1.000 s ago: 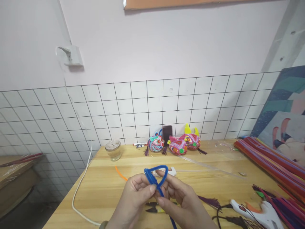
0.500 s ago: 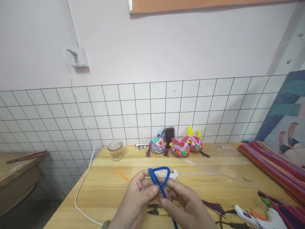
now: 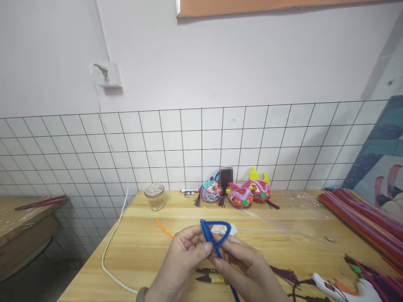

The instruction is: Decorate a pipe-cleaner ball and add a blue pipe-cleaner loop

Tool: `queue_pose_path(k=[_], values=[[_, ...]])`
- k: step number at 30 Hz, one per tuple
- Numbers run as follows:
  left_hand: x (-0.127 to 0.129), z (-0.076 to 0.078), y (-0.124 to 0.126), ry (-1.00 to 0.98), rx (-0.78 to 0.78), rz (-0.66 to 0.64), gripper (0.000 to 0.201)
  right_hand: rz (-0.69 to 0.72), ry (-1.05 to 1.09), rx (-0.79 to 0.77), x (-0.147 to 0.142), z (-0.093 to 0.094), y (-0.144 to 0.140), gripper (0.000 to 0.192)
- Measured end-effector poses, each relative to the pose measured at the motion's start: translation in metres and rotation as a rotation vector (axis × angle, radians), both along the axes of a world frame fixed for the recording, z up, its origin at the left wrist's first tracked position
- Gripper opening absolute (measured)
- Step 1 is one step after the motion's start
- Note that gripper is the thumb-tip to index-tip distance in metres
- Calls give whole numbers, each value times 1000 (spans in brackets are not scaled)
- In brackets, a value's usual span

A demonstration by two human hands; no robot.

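Note:
A blue pipe cleaner (image 3: 223, 223) is bent into a rounded loop, with one tail running down below my fingers. My left hand (image 3: 189, 256) pinches it at the lower left of the loop, thumb pressed on the doubled part. Just under the crossing, my right hand (image 3: 247, 266) holds the tail between thumb and fingers. Both hands are close together above the table. Partly covered beneath them lie dark-tipped scissors or pliers with a yellow part (image 3: 209, 278). A white object (image 3: 233, 229) on the table shows behind the loop.
Colourful fish-like crafts (image 3: 241, 196) stand by the tiled wall, near a glass jar (image 3: 155, 197). Bundled pipe cleaners (image 3: 355, 214) lie at right, above a white glue gun (image 3: 327, 285). A white cord (image 3: 108, 268) crosses the left edge; an orange pipe cleaner (image 3: 163, 227) lies left of the hands.
The view has shifted slightly, so most things sit a little further right. The blue loop looks a bit wider and more tilted to the right; both hands keep their hold.

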State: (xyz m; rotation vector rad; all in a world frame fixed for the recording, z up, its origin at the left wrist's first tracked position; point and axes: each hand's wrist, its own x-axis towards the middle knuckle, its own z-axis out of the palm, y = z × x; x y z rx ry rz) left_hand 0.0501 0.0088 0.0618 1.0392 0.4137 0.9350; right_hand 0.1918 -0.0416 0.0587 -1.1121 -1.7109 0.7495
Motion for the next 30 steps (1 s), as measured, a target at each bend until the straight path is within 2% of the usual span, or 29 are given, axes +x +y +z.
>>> queue_pose_path(k=[7,11,19,24,26,28,30], values=[[2,0,-1,36,-23,75,23,41,280,-184,-3,-7,2,11],[2,1,-1,49,-24,84,22,66,444,-235,-6,-9,3,24],[2,1,-1,43,-47,85,24,36,491,-294,-4,-10,6,31],[3,5,-2,58,-91,125,20,80,505,-262,-2,-7,8,30],[3,6,-1,68,-109,140,18,30,466,-218,1,-8,9,27],[3,5,0,68,-139,157,17,-75,337,-113,4,-11,11,22],[3,2,2,58,-166,166,16,-163,116,55,8,-15,13,16]])
